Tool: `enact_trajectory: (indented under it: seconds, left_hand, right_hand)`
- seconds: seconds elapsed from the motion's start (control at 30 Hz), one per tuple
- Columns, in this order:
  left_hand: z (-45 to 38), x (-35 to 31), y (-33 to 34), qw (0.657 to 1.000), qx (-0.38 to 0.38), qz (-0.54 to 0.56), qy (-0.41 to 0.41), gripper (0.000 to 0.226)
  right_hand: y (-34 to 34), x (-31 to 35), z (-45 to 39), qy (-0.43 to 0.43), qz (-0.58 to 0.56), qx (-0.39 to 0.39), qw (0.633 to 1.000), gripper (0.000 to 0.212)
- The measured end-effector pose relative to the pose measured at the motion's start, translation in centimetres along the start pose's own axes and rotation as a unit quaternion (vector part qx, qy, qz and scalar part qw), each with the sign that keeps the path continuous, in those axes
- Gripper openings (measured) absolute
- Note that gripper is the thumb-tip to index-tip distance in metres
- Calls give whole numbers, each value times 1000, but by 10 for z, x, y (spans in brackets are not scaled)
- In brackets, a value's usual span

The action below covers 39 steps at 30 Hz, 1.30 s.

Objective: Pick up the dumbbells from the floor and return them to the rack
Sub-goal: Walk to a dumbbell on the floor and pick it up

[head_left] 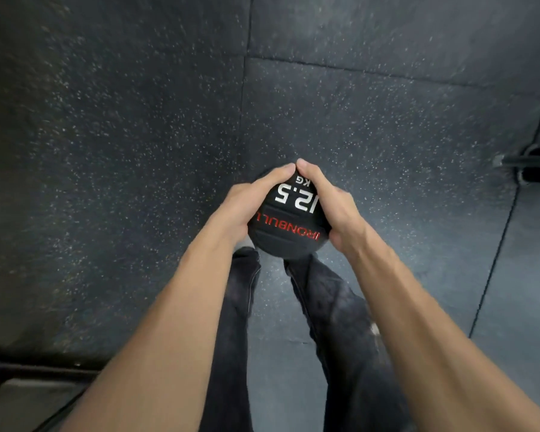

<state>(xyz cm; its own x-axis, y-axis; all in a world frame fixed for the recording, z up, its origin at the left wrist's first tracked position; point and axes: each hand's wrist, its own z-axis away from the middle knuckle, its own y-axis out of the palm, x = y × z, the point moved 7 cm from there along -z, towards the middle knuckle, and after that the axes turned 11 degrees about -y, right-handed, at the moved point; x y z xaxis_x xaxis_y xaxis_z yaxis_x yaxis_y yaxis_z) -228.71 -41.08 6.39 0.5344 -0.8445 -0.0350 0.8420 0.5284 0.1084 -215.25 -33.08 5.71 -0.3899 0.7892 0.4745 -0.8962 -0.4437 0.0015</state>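
A black dumbbell (pixel 289 219) stands on end below me, its round top face marked "12.5 KG" in white and "IRONBULL" in red. My left hand (pixel 250 201) wraps the left side of that upper head, thumb laid along its far rim. My right hand (pixel 331 204) grips the right side, and the two thumbs meet at the far edge. The handle and lower head are hidden under the top head. I cannot tell whether it touches the floor. No rack is in view.
Dark speckled rubber floor tiles (pixel 138 135) stretch all around. Part of another dumbbell or bar with a chrome shaft (pixel 530 163) lies at the right edge. My legs in dark jeans (pixel 334 307) stand just behind the dumbbell. A dark frame edge (pixel 28 378) crosses the bottom-left corner.
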Motion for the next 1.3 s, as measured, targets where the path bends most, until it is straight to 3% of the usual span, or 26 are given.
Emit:
enact_trajectory:
  seconds: [0.1,0.37,0.6,0.8,0.93,1.07,1.17,1.3]
  left_hand:
    - [80,14,-13,998,0,62,7,53]
    - [243,50,-85,966,-23,245,75,58]
    - [357,95,-175,928,-41,343,139,73]
    - [450,156,-257,892,-97,408,170,74]
    - [495,199,-312,840,-128,496,182,63]
    - [537,236,-373,775,-170,572,208,35]
    - [567,267,-403,723,-204,622,220,34]
    - [604,302,-435,653,-249,673,241,36]
  right_hand:
    - [21,40,69,-8,50,23,998,69]
    - [128,128,218,-58,200,88,974,72]
    - [237,137,322,-111,243,135,954,85]
    - [342,126,407,-133,329,236,905,85]
    - [416,109,445,-133,395,288,862,83]
    - [501,93,474,-183,477,323,797,93]
    - [566,78,507,-195,510,375,749,96]
    - [636,58,564,-206,524,462,685,75]
